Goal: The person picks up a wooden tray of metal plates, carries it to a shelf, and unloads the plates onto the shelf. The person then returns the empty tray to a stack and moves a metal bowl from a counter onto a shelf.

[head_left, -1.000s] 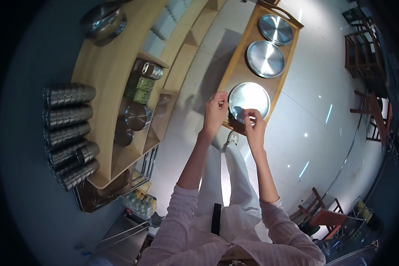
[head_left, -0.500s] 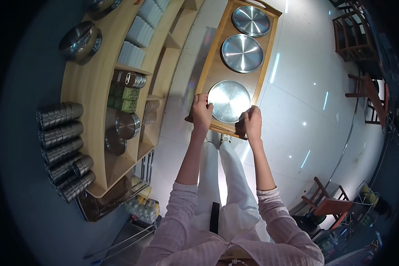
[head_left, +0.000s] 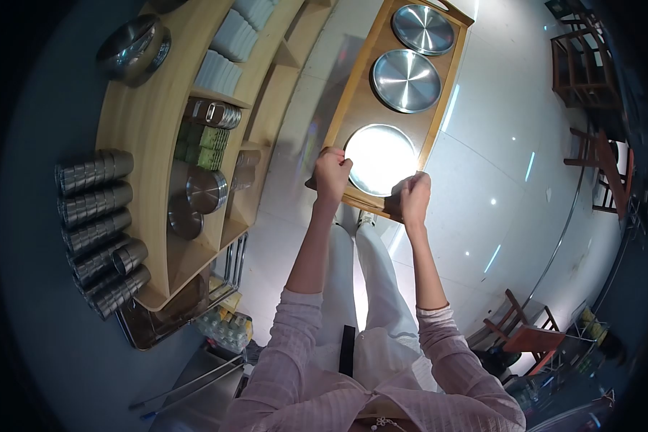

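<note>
A long wooden tray (head_left: 360,93) with raised rails stretches away in front of me. Three round metal plates lie on it: a near plate (head_left: 381,160) with glare across it, a middle plate (head_left: 407,81) and a far plate (head_left: 423,29). My left hand (head_left: 332,175) is closed on the tray's left rail near its close end, thumb beside the near plate's rim. On the opposite side, my right hand (head_left: 415,198) is closed at the right rail. The fingertips of both hands are partly hidden.
On the left, a wooden shelf unit (head_left: 133,237) carries stacked metal cups (head_left: 93,171), a metal bowl (head_left: 131,49), and white stacks (head_left: 219,72). Wooden chairs (head_left: 529,335) stand on the right. Pale floor tiles (head_left: 504,173) run alongside the tray.
In view, the tray, its plates and both hands shift slightly right and up. Hands and plates keep their places on the tray. The shelf also appears shifted up.
</note>
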The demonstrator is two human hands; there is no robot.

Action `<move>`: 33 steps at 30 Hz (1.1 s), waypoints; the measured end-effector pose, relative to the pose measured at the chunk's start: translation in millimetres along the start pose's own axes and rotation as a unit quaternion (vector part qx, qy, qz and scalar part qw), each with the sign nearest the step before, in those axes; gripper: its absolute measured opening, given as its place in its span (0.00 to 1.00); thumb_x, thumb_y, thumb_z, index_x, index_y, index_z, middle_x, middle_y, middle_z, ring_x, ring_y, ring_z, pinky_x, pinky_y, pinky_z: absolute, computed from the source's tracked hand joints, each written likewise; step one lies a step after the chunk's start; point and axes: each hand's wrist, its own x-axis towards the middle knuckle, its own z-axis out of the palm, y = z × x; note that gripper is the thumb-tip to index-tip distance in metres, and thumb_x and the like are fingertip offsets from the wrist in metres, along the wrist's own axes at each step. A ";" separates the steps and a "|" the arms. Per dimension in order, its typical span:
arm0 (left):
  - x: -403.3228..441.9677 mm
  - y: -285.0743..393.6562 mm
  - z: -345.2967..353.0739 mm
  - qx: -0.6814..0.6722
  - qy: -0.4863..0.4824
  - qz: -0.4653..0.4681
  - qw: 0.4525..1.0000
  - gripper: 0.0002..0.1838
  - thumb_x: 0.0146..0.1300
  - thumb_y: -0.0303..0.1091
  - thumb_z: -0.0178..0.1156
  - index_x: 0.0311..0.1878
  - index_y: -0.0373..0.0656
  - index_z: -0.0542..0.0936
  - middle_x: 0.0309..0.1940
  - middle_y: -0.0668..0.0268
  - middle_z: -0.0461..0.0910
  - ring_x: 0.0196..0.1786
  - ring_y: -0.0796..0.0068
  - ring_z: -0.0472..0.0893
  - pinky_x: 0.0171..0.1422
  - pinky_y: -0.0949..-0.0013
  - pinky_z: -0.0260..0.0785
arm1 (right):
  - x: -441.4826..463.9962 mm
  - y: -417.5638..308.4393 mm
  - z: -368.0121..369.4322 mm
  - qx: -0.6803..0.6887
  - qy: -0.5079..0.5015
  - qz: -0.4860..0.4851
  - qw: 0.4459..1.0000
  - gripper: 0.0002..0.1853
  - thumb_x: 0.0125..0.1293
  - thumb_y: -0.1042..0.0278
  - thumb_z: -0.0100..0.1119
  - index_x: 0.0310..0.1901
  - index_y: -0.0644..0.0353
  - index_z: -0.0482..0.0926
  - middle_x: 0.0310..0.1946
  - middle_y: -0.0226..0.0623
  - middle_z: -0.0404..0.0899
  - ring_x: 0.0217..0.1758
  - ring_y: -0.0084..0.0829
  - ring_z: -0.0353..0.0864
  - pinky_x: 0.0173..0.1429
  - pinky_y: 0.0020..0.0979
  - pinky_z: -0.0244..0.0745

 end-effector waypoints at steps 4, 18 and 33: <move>-1.4 5.9 -3.2 -0.045 -0.029 -0.050 0.997 0.11 0.47 0.25 0.63 0.35 0.31 0.78 0.28 0.56 0.81 0.31 0.69 0.81 0.39 0.72 0.73 | 2.9 2.2 -2.2 0.019 -0.012 0.024 0.999 0.12 0.57 0.76 0.52 0.42 0.72 0.67 0.38 0.55 0.72 0.40 0.48 0.74 0.47 0.39 0.68; -18.2 -8.4 -75.6 -0.236 -0.025 -0.085 0.968 0.09 0.57 0.26 0.58 0.39 0.31 0.74 0.30 0.61 0.80 0.28 0.80 0.78 0.27 0.77 0.72 | -14.9 -54.9 -0.8 0.209 -0.039 0.022 0.977 0.07 0.59 0.75 0.54 0.38 0.65 0.70 0.27 0.36 0.73 0.30 0.26 0.74 0.36 0.28 0.72; -89.8 -121.2 -174.3 -0.403 0.238 -0.244 0.849 0.07 0.59 0.29 0.58 0.40 0.38 0.74 0.32 0.65 0.77 0.32 0.78 0.76 0.35 0.75 0.73 | -89.6 -160.9 127.1 0.236 -0.194 -0.113 0.945 0.09 0.61 0.76 0.53 0.43 0.68 0.73 0.29 0.37 0.74 0.27 0.26 0.75 0.34 0.25 0.70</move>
